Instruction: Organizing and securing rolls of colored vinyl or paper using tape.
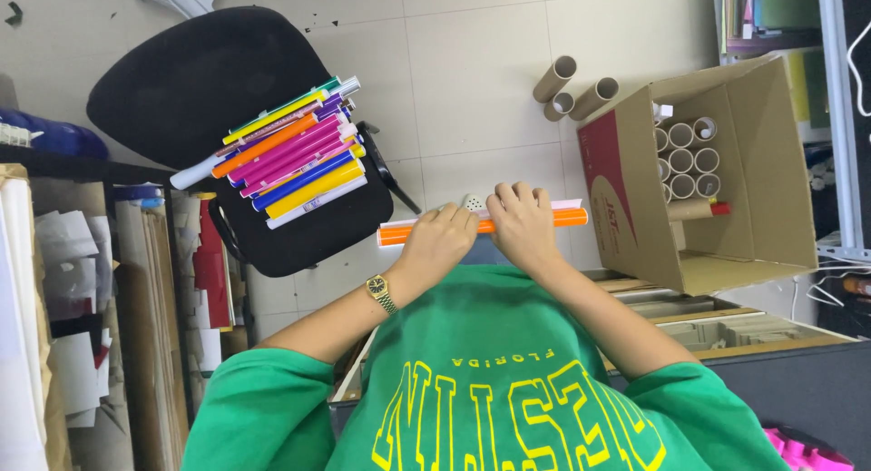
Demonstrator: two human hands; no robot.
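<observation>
Both the left hand [438,242] and right hand [521,224] curl their fingers around an orange roll [481,226] held level above the lap, near the cardboard box [726,176], where an even, tight grip probably keeps it wound.

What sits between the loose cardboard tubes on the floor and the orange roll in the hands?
Only bare tiled floor, in the head view. The cardboard tubes lie apart from the orange roll, which the left hand and right hand hold.
</observation>
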